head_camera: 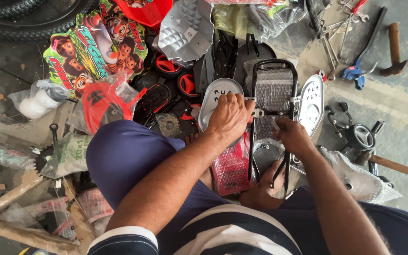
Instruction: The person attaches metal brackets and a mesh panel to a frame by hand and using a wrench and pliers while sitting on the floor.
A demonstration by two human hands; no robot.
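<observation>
A black metal rack, its bed wrapped in bubble film, stands in front of me between two grey oval plates. My left hand rests over the left oval plate and grips the rack's left rail and a small bolt. My right hand is closed on a thin tool at the rack's right rail, beside the right oval plate. My bare foot braces the rack's black stays from below.
Bicycle parts lie all around on the concrete floor: small red-and-black wheels, a red part in a bag, a tiger-printed panel, a grey moulded seat, a tyre, spanners, a hammer.
</observation>
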